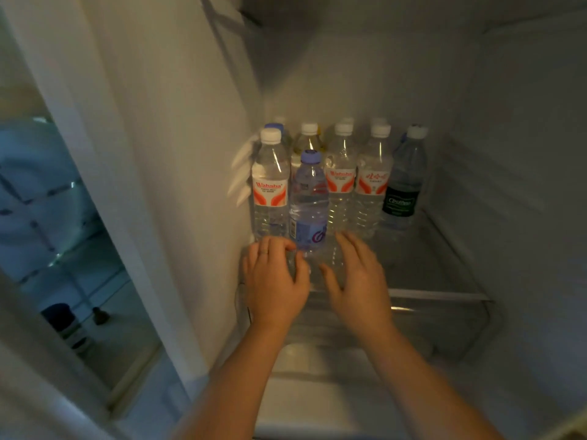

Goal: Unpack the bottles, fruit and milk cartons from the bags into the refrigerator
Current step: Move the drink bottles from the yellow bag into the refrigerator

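Clear plastic water bottles [341,185] stand in rows on the refrigerator's glass shelf [428,265]. Your hands flank the blue-capped bottle [308,201] at the front. Your right hand [359,281] spreads relaxed beside its base. Blur hides whether your left hand [274,281], fingers curled, grips it.

The picture is dim and grey-brown, brightest on the refrigerator's inner wall [197,154] left of the blue-capped bottle [308,204], while the space above and right of that bottle sinks into flat shadow. Small glints sit on the clear bottles beside it. The whole frame is soft: the left hand [274,281] and right hand [357,281] just below the bottle are smeared by motion, the area far to its left dissolves into bluish blur, and straight edges bow towards the borders.
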The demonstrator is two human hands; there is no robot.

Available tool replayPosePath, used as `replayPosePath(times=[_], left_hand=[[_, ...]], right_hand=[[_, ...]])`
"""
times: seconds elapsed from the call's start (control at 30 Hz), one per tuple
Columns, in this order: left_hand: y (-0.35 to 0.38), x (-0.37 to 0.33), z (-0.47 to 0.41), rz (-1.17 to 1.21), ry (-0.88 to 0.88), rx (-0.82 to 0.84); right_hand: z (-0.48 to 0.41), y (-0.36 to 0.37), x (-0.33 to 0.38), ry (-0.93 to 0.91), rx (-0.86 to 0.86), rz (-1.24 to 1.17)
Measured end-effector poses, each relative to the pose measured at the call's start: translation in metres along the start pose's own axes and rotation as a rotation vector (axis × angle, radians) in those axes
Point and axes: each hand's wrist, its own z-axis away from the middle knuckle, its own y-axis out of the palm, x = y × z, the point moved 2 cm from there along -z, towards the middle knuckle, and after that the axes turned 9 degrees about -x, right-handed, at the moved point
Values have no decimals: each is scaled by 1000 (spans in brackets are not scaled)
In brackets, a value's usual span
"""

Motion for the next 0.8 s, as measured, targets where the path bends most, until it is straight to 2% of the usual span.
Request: replayPosePath(times=[0.07, 0.13, 0.23, 0.33, 0.47, 0.67, 0.8], left_hand=[[-2, 2, 9, -93, 29, 74], [-5, 6, 25, -167, 74, 126], [-11, 19, 60, -242, 136, 175], [-22, 26, 95, -274, 134, 304], [-42, 23, 111, -276, 63, 498], [-83, 10, 135, -451, -48, 838], [-135, -6, 195, -422, -118, 802]], right_hand=[[21, -7, 2, -66, -66, 181], [43, -11, 0, -55, -71, 280], [73, -14, -6, -3, -9, 381], [92, -18, -11, 12, 77, 458], [114, -29, -11, 65, 199, 453], [142, -64, -11, 233, 518, 403], [176, -98, 0, 214, 553, 310]])
